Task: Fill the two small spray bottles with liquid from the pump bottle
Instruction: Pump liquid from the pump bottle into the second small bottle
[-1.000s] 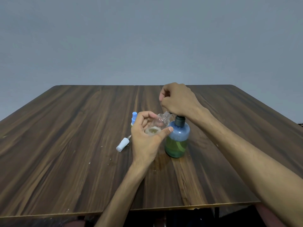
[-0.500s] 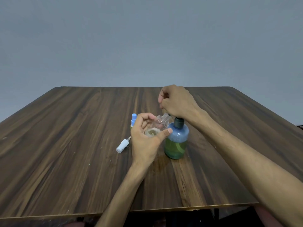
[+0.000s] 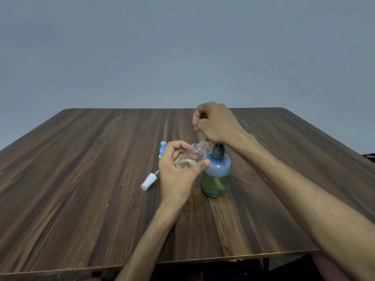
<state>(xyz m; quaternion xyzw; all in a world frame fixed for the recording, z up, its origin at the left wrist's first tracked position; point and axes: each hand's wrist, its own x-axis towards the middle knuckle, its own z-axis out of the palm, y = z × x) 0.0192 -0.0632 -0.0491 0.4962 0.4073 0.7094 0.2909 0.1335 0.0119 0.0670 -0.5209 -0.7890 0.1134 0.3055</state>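
compared with half a second ago, the right hand (image 3: 215,123) sits slightly higher above the pump bottle (image 3: 216,172), and more of the bottle's dark collar shows beneath it; the left hand (image 3: 178,173) and its bottle are in much the same place, and the items on the table have not moved.

the left hand grasps a small clear spray bottle (image 3: 192,157), uncapped, fingers curled over its far side and thumb laid along the near side. the bottle is tilted, its threaded neck pointing up and toward the pump bottle's top, a shallow pool of yellowish liquid in its low end. the right hand is clenched over the pump head, which is almost wholly hidden; only a dark tip shows just above the small bottle's mouth. whether the fingers grip the head or only bear on it cannot be told.

the pump bottle stands upright, touching the left thumb tip. it is a round, translucent blue plastic, with green liquid in its lower half.

beyond the left hand from the pump bottle stands a second spray bottle (image 3: 162,149) with a blue sprayer top, mostly hidden. nearer than it, a white sprayer cap (image 3: 148,181) lies on its side.

all rests on a dark wood-grain table (image 3: 81,179) of matt finish, with a wet patch (image 3: 195,205) just before the pump bottle.
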